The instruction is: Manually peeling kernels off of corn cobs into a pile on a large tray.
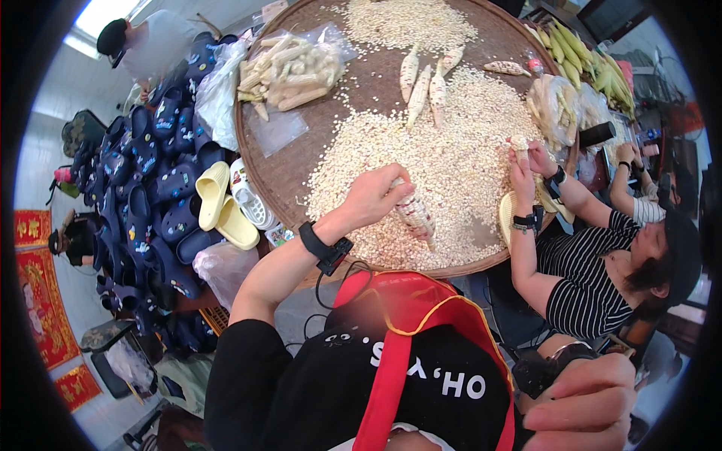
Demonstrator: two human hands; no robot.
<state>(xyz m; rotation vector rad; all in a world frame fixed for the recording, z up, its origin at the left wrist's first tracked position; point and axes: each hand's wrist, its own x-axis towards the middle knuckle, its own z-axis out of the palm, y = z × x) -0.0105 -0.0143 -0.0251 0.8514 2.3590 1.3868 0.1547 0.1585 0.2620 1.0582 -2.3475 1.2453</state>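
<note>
My left hand [380, 194], a black band on its wrist, grips one end of a corn cob [416, 214] with pale kernels and dark red specks. The cob slants down over a wide heap of loose corn kernels [361, 158] on a large round brown tray [312, 135]. Close to the camera at the lower right is my right hand [583, 398], raised away from the tray. Its fingers are curled and pressed together; what they hold, if anything, is hidden. Several whole speckled cobs [419, 94] lie farther back on the tray.
A bag of stripped cobs [301, 71] lies at the tray's left. Blue clogs [143, 188] and yellow slippers [226, 207] crowd the left side. At right, a co-worker in a striped shirt [579, 270] holds a cob piece [519, 144]. Green-husked corn [571, 52] stands behind.
</note>
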